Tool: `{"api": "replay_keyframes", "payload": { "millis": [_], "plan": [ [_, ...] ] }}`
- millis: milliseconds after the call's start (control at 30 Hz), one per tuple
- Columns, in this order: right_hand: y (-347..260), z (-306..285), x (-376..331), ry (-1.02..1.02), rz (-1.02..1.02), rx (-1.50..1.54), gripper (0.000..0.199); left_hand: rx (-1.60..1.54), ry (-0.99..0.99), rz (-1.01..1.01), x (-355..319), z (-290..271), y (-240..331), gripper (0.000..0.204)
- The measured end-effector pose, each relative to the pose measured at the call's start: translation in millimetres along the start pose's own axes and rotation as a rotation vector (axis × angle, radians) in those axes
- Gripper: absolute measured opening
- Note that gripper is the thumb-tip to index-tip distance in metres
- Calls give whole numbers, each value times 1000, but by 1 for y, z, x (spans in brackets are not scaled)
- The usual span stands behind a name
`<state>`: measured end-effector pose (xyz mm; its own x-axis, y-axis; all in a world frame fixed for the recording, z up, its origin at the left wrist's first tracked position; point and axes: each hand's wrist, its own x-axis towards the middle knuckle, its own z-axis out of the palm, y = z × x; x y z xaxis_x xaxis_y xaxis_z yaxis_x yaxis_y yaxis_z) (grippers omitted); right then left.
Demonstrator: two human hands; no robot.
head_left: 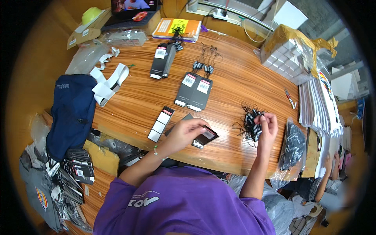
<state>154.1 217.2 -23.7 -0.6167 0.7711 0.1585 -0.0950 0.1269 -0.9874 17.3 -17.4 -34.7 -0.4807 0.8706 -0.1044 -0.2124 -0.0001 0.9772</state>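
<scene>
My left hand is closed on a dark hang tag, pinched between thumb and fingers and tilted above the table. Beneath that hand lie another grey tag, partly hidden, and a light-edged piece. Just left is a dark strip with white labels. At the right, my right hand pinches at a tangled heap of black tag strings with small silvery-black toggles. Farther back, two stacks of grey tags with barcode stickers lie side by side, strings trailing away. A further tag stack sits behind.
A bag of black strings lies right, near snips, stacked paper bundles and a wrapped box of small white boxes. Left are curled label backing and a navy cloth item. A laptop stands behind. Another person's arm shows far right.
</scene>
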Motion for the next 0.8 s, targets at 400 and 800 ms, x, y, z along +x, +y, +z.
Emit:
{"api": "replay_keyframes", "payload": {
  "millis": [400, 800],
  "plan": [
    [-25, 51, -38, -180, 117, 437, 10, 223, -274, 209, 25, 45, 18, 17],
    [-27, -1, 11, -48, 148, 840, 18, 272, -297, 66, 12, 26, 10, 21]
  ]
}}
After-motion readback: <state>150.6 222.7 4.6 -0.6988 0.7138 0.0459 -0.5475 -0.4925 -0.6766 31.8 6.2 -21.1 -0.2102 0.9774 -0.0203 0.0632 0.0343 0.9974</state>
